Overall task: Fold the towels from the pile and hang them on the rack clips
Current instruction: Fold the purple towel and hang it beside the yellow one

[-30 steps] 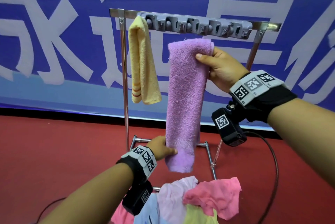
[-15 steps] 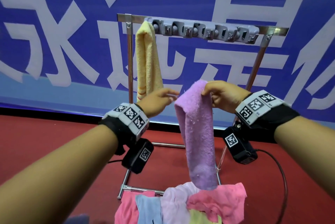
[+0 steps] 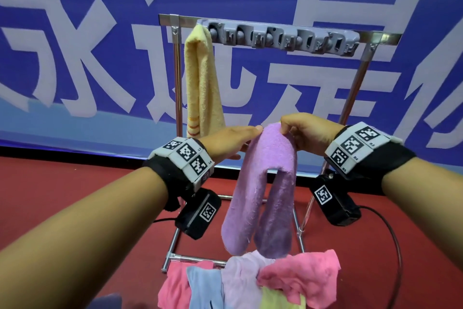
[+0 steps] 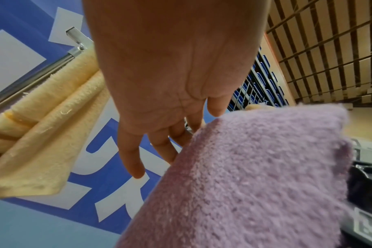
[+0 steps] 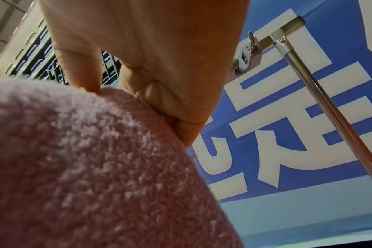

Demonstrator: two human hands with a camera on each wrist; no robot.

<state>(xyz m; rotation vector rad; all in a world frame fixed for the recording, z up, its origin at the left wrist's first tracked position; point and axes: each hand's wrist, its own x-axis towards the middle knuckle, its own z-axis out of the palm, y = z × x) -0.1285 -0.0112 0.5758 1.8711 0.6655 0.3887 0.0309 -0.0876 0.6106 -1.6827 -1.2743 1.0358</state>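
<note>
From my head view, the purple towel (image 3: 265, 183) hangs doubled, both tails pointing straight down toward the pile (image 3: 250, 281), well below the clip strip (image 3: 280, 37). My right hand (image 3: 305, 133) pinches the fold's top; my left hand (image 3: 228, 142) lies flat against its left side, fingers straight.

Left wrist: my fingers (image 4: 155, 144) stretch out, slipping behind the towel, gripping nothing.

Right wrist: thumb (image 5: 83, 70) and curled fingers clamp the fold; the rack clips sit up and beyond.

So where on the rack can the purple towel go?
The grey clip strip looks free from beside the yellow towel to the right post. The left end is taken. Below, the towel pile crowds the rack's foot.
</note>
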